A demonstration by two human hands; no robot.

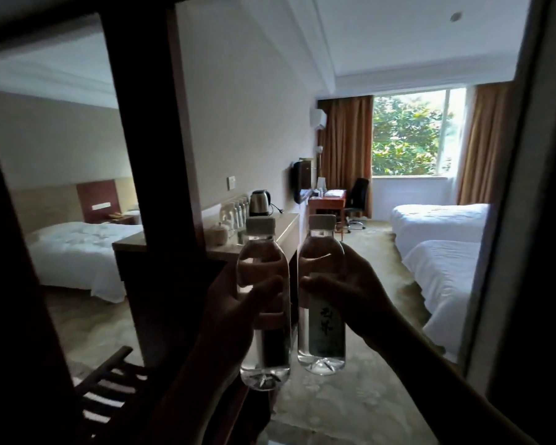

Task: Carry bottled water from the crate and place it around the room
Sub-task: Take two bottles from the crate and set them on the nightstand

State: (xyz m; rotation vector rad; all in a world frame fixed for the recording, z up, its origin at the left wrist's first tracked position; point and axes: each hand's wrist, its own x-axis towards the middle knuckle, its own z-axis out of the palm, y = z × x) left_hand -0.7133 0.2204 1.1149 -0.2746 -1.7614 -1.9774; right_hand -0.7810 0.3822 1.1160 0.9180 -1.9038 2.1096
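So you've got one water bottle per hand, both upright and held out in front of you at the entrance to the room. Your left hand (235, 303) is wrapped around the middle of the left bottle (264, 303), thumb across the front, and your right hand (350, 290) is clamped on the right bottle (322, 293) just above its label. The bottles sit just beside each other, caps up, probably so nothing sloshes and you can set them straight down.

The counter (283, 224) on the left wall looks like the nearest drop spot, but there's already a row of bottles (238, 208) by the kettle (259, 202). I'd guess the far desk (329, 202) or the bedside past the beds (440, 226) needs them more.
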